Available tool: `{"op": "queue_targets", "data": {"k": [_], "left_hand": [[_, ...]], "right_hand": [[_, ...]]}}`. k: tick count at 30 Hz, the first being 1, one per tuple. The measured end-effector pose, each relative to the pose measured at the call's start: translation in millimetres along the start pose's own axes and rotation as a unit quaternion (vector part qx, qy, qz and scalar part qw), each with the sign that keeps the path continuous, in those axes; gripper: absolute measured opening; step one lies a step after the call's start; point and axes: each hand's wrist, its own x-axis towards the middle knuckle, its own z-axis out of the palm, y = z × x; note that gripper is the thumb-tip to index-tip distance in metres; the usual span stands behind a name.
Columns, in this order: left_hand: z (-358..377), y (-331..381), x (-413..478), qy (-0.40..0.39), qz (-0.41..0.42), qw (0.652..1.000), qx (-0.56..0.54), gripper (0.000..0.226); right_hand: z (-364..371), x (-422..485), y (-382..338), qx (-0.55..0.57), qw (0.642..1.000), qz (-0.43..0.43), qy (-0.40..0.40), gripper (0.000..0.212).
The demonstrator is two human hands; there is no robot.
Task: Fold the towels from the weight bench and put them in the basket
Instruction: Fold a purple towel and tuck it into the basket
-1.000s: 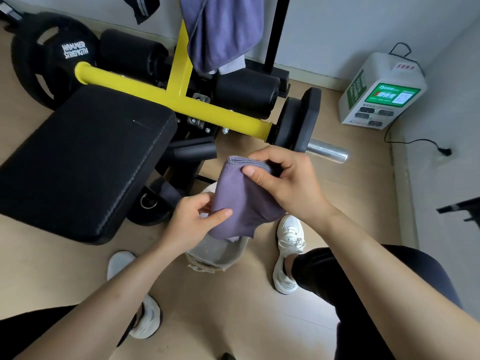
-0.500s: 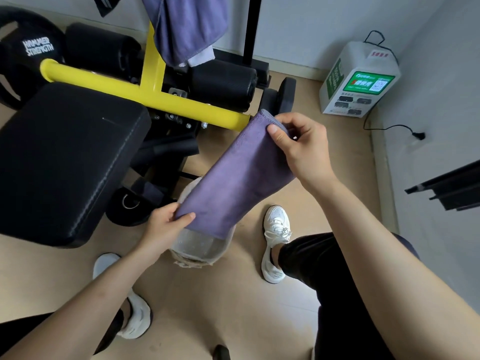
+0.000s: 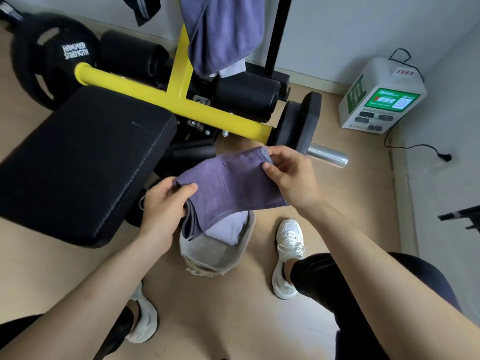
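purple towel (image 3: pixel 233 189), folded, is pinched at left end by left grip (image 3: pixel 164 203), right end by right grip (image 3: pixel 291 178), above basket (image 3: pixel 207 254).

Beige floor (image 3: pixel 233 320), pale walls (image 3: pixel 337 27), white charger box (image 3: pixel 384 81) near corner.

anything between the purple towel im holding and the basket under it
Nothing visible. The purple towel, held by the left hand and right hand, hangs right over the open basket. Only a paler folded towel lies inside it.
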Motion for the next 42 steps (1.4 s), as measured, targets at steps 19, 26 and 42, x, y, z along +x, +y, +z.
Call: {"op": "queue_targets", "data": {"k": [19, 26, 42], "left_hand": [[4, 19, -25, -0.077, 0.028, 0.996, -0.030, 0.020], [-5, 19, -18, -0.069, 0.177, 0.976, 0.106, 0.025], [-18, 15, 1, -0.155, 0.125, 0.958, 0.209, 0.024]], "right_hand": [[62, -37, -35, -0.001, 0.992, -0.024, -0.126, 0.036], [51, -25, -26, -0.002, 0.994, -0.032, -0.104, 0.015], [20, -5, -19, 0.058, 0.996, 0.002, -0.061, 0.008]]}}
